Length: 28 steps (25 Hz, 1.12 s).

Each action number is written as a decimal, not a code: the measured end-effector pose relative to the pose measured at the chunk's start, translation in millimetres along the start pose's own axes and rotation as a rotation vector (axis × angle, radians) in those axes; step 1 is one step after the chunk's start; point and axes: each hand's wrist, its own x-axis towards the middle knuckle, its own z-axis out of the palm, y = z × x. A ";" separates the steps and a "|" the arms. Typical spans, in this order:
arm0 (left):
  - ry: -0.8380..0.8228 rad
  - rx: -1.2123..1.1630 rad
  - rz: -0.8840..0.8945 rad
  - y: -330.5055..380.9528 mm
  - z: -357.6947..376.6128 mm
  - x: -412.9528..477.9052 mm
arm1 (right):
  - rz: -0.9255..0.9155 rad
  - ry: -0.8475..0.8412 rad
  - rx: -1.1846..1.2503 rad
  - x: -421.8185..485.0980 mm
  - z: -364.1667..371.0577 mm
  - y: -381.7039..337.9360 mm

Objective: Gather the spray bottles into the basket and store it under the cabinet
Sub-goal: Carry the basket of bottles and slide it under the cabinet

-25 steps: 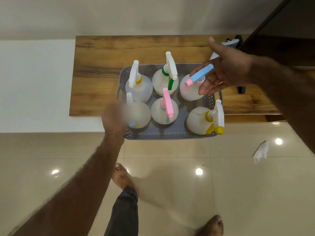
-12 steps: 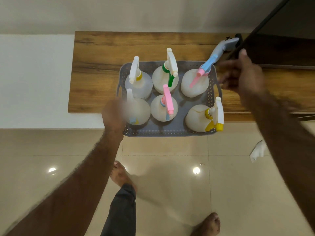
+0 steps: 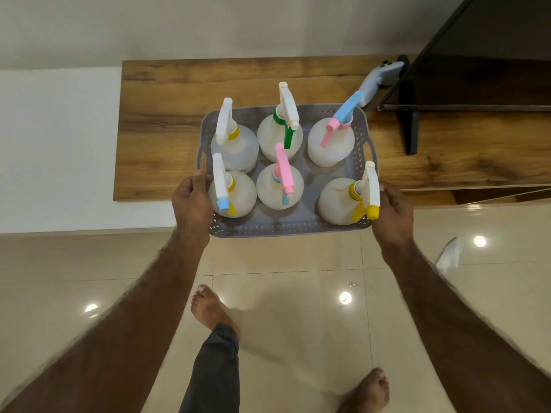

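Note:
A grey perforated basket (image 3: 286, 229) sits on the wooden cabinet top (image 3: 167, 126), its near edge sticking out over the floor. Inside stand several translucent spray bottles: one with a pink trigger (image 3: 280, 187) in the middle front, one with a yellow nozzle (image 3: 343, 201) at the front right, one with a green collar (image 3: 278, 135) at the back. My left hand (image 3: 190, 201) grips the basket's left side near the handle. My right hand (image 3: 393, 210) grips its right side.
A grey game controller (image 3: 378, 77) lies on the cabinet top behind the basket, beside a black TV stand (image 3: 411, 126). A crumpled white tissue (image 3: 447, 256) lies on the shiny tiled floor at the right. My bare feet are below.
My right hand came down from the back right bottle to the basket's right side and closed on it. My left hand stayed at the left side.

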 end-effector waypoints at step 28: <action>-0.060 -0.028 -0.022 -79.1 56.7 -159.3 | 0.091 0.224 0.194 -41.6 -146.4 64.0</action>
